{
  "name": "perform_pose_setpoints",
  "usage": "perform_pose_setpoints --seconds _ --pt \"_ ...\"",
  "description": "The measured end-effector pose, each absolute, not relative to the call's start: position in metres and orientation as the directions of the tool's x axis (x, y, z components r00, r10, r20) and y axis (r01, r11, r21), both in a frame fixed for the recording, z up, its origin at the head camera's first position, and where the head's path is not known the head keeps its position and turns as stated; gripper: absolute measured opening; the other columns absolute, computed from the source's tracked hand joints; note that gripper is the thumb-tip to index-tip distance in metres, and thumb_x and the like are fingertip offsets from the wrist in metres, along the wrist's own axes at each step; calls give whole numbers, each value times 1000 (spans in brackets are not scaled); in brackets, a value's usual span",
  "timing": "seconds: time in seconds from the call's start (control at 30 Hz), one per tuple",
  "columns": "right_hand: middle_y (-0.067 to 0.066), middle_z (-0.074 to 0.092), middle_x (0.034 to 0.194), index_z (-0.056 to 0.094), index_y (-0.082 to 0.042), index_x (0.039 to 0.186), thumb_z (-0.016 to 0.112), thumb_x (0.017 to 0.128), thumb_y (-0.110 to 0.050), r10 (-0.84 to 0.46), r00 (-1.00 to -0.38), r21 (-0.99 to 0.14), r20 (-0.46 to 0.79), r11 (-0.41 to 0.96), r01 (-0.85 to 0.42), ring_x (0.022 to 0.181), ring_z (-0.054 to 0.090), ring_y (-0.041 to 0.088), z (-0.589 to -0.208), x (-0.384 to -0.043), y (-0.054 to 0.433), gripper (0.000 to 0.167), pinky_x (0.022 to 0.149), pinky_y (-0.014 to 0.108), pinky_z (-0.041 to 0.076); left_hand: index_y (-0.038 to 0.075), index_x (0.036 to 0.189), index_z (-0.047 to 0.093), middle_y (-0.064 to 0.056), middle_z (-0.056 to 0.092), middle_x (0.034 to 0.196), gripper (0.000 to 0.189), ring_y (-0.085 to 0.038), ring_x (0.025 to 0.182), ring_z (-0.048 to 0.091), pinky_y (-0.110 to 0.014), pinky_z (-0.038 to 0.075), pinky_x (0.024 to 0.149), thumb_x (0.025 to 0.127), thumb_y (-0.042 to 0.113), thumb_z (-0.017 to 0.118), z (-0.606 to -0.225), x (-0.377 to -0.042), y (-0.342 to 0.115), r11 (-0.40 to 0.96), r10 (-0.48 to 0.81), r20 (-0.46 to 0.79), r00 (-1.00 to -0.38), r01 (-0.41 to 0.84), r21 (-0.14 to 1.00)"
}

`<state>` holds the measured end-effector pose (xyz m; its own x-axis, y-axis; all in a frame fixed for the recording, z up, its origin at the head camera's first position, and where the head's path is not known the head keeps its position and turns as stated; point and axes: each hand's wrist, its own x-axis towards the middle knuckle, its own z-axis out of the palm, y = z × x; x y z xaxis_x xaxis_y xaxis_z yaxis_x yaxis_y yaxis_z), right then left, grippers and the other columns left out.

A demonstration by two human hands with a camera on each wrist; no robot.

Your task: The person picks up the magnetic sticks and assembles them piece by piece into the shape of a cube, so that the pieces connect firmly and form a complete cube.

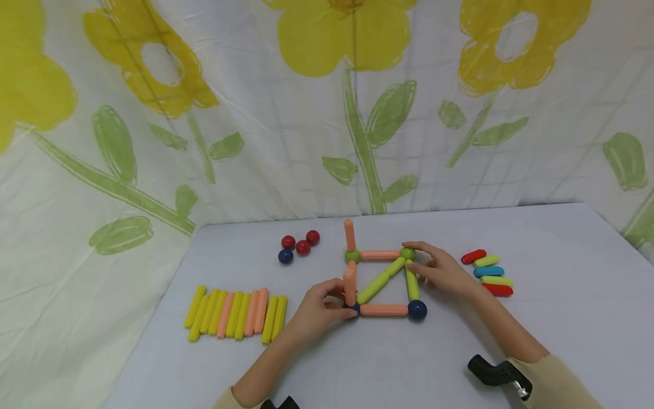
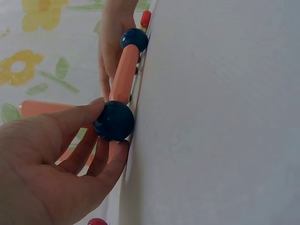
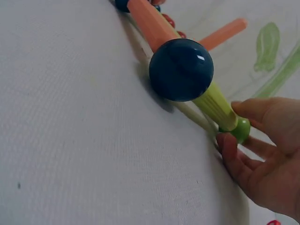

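Observation:
A square frame of rods and balls lies on the table. My left hand [image 1: 318, 309] pinches the dark blue ball [image 2: 114, 121] at its near left corner between thumb and fingers. At the far right corner, my right hand [image 1: 443, 270] holds a green ball [image 1: 407, 254]. Between these two balls runs a yellow-green diagonal [image 1: 380, 281]. Orange rods [image 1: 384, 310] form the near, far and left sides; a yellow-green rod [image 1: 412, 284] forms the right one. Another dark blue ball [image 3: 181, 70] sits at the near right corner. Orange rods stand upright on both left corners, one on a green ball [image 1: 352, 256].
Left of the frame, yellow and orange rods [image 1: 230, 314] lie in a row. Several red balls [image 1: 303, 247] and a blue ball [image 1: 285, 256] are grouped behind them. Short red, green and blue rods [image 1: 489, 272] lie to the right. A flowered cloth [image 1: 286, 142] hangs behind the table.

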<state>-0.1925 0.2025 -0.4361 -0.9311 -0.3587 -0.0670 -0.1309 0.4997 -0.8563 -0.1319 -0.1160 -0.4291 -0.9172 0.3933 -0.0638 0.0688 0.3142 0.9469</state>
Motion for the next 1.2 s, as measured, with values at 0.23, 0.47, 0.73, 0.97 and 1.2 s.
perform_pose_setpoints --seconds 0.23,0.47,0.73,0.97,1.2 --pt "24 55 136 55 -3 146 65 107 -21 -298 -953 -898 -59 433 -80 82 65 24 -440 -185 217 45 64 29 59 4 125 71 -7 71 118 32 -25 113 65 -32 59 98 94 2 78 -429 -142 -117 326 276 -34 -961 60 944" --pt "27 54 133 54 0 140 68 105 -19 -276 -959 -917 -69 396 -48 74 66 21 -438 -161 229 42 64 30 61 4 125 72 -10 72 122 31 -28 115 68 -39 59 101 94 2 77 -426 -161 -109 337 97 -79 -992 -42 941" --pt "20 59 124 59 -4 138 72 102 -23 -321 -930 -915 -178 402 36 70 68 25 -436 -145 234 42 70 29 61 6 131 73 -10 71 131 32 -28 123 66 -35 59 101 99 5 72 -431 -190 -96 272 10 -149 -989 -141 952" --pt "22 60 128 62 -3 134 74 101 -25 -397 -893 -922 -214 383 51 77 72 27 -437 -146 234 41 77 29 62 4 128 74 -13 71 132 29 -28 126 65 -35 58 103 99 7 72 -434 -207 -88 226 -25 -153 -988 -155 962" --pt "18 65 124 60 5 136 70 103 -21 -486 -852 -952 -197 302 48 88 73 24 -438 -145 234 43 81 30 64 0 127 74 -17 70 132 28 -29 125 67 -35 58 102 99 5 71 -436 -213 -86 189 -29 -136 -990 -139 972"
